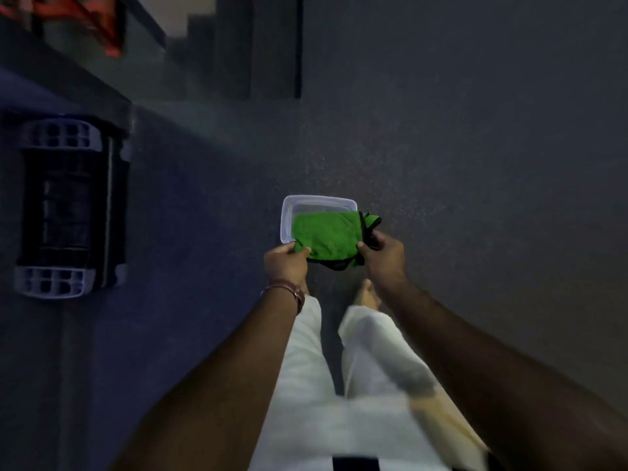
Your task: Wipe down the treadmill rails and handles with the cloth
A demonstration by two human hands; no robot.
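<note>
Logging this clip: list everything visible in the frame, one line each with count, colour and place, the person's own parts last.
cloth: one, green with dark edging, held over the tub
tub: one, clear plastic, on the floor under the cloth
exercise machine: one, black with pale end caps, on the floor at left; type unclear
floor: dark, speckled
red object: blurred, top left
watch: one, brownish strap, left wrist
left hand: pinches the cloth's left edge
right hand: pinches the cloth's right edge
legs: two, white trousers, bare foot
</note>
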